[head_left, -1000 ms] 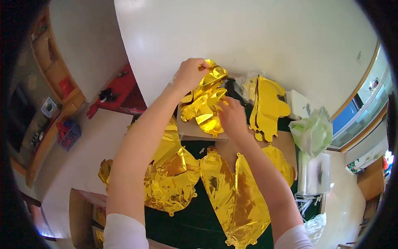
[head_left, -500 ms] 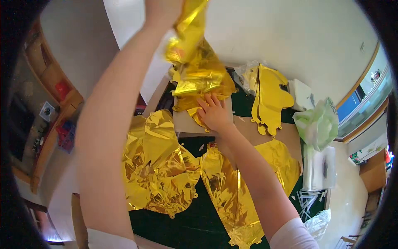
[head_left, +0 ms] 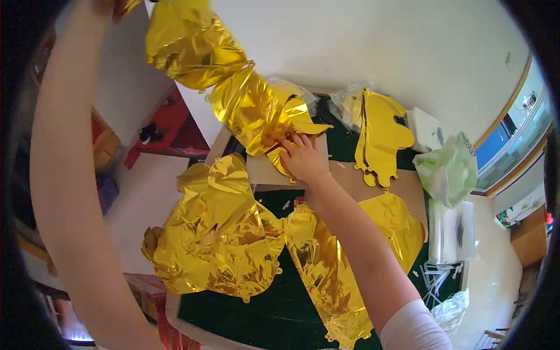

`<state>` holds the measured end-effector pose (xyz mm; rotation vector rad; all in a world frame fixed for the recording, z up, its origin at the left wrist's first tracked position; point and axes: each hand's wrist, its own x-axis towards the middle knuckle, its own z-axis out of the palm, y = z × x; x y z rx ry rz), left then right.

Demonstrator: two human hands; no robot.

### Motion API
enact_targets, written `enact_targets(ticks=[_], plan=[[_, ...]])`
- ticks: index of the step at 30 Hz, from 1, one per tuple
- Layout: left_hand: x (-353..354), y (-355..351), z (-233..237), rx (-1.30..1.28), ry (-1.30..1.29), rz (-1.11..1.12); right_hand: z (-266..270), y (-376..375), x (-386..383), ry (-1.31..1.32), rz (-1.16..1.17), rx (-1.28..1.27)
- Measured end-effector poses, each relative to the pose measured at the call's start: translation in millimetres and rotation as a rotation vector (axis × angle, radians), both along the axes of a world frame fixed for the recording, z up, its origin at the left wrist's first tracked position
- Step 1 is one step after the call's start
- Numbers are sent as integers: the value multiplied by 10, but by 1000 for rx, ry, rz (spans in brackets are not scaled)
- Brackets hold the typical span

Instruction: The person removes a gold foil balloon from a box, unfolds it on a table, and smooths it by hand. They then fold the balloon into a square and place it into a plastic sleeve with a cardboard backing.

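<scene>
A flat, crumpled gold foil balloon (head_left: 245, 99) stretches from the upper left down to the cardboard. My left hand (head_left: 104, 4), partly cut off by the top edge, grips its far end. My right hand (head_left: 306, 158) lies over the lower end with fingers outstretched, pressing it on the cardboard (head_left: 274, 178). Nearer to me, another gold foil balloon (head_left: 216, 233) lies wrinkled at the left. A long gold foil piece (head_left: 326, 274) runs below my right forearm, which covers part of it.
Flat gold foil pieces (head_left: 379, 134) are stacked at the back right. Beside them are a white packet (head_left: 426, 133), a pale green plastic bag (head_left: 448, 175) and a clear plastic roll (head_left: 455, 233). Dark green cloth (head_left: 245, 321) covers the table. A white wall stands behind.
My left hand has swung up and left, drawing the gold foil balloon out into a long strip. My right hand stays at its lower end.
</scene>
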<state>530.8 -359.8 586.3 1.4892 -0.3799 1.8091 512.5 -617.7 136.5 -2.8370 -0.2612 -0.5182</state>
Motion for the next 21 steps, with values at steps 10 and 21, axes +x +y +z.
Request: enact_targets(ticks=[10,21], plan=[[-131,174,-263,143,45,-174,394,22,181,-7,-16,548],[-67,437,-495,122,142,155,212,-282,589,390,-346,1813]])
